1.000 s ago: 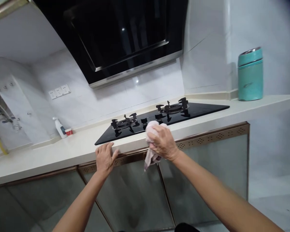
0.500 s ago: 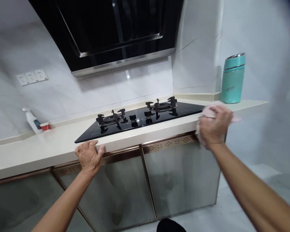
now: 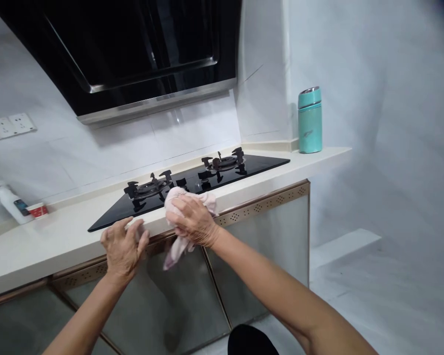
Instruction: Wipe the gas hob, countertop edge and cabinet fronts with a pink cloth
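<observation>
My right hand (image 3: 194, 219) is wrapped round a pale pink cloth (image 3: 175, 251), pressed to the front edge of the white countertop (image 3: 64, 236). A loose end of the cloth hangs down over the cabinet front. To its left, my left hand (image 3: 124, 246) is at the counter's edge with its fingers apart and nothing in them. Just behind both hands lies the black glass gas stove (image 3: 113, 213), with two burners and black pan supports; the right hand and cloth hide part of its front edge.
A black range hood (image 3: 144, 54) overhangs the stove. At the right end of the counter stands a turquoise tumbler (image 3: 311, 125). A white spray bottle (image 3: 11, 202) and a red-and-white cup (image 3: 38, 211) are at the left. Glass-fronted cabinets (image 3: 270, 246) are below.
My right hand has slid the cloth leftward along the counter's front edge, from the right end to near my left hand. My left fingers have lifted slightly. The view has turned right.
</observation>
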Demonstrator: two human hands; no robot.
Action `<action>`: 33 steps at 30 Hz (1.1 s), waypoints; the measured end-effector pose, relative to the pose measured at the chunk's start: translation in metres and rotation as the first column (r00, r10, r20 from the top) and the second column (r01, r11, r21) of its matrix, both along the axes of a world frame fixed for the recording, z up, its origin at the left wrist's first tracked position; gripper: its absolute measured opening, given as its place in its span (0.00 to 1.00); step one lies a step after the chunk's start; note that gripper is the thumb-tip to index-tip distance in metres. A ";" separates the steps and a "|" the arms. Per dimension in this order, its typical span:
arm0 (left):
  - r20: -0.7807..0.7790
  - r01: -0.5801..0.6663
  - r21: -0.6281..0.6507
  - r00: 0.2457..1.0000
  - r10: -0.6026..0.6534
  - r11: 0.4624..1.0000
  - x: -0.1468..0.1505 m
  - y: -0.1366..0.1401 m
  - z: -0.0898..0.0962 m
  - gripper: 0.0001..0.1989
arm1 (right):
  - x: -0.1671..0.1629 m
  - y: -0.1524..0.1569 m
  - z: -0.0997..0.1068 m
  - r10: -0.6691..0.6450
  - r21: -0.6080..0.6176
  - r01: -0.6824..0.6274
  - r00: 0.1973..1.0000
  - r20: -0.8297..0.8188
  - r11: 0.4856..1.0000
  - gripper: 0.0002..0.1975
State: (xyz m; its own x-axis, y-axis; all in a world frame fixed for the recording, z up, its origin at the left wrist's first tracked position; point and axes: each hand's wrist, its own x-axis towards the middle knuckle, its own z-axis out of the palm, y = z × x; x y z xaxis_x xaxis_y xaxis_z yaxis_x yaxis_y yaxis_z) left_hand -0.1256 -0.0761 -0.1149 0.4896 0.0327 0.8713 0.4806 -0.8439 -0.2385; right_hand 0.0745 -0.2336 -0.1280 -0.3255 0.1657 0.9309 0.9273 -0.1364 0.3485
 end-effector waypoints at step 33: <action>0.092 -0.017 -0.020 0.996 0.019 1.000 0.049 -0.017 -0.021 0.21 | -0.027 0.048 -0.154 -0.041 0.089 0.110 0.822 -0.569 0.990 0.27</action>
